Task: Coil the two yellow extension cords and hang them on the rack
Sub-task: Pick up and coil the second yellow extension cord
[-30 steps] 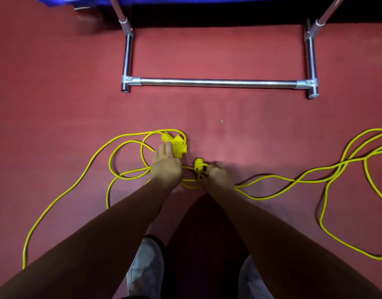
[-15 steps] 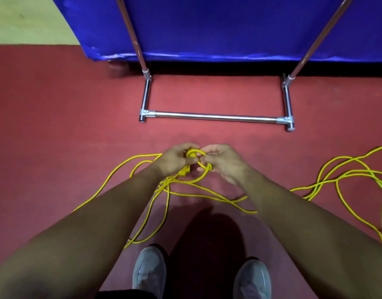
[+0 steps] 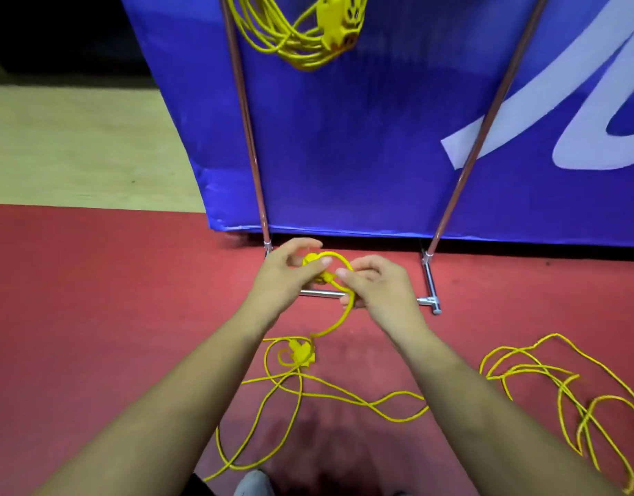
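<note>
One coiled yellow extension cord (image 3: 294,34) hangs high on the metal rack (image 3: 246,119), its socket block at the coil's right. The second yellow cord (image 3: 344,393) sprawls loose over the red floor, with its yellow socket block (image 3: 302,352) lying below my hands. My left hand (image 3: 285,277) pinches the cord's plug end, and my right hand (image 3: 374,288) grips the cord just beside it. Between them a small loop of cord arches up, and the cord drops from my right hand down to the block.
A blue banner (image 3: 380,137) with white lettering stands behind the rack. The rack's base bar (image 3: 424,300) lies on the red floor (image 3: 94,298) just beyond my hands. A pale wooden floor (image 3: 76,145) lies at the left. More loose cord loops (image 3: 576,399) lie at the right. My shoe (image 3: 254,483) shows at the bottom.
I have stood up, lifting the cord end off the floor with both hands. The view has tilted upward, revealing the hung coil on the rack.
</note>
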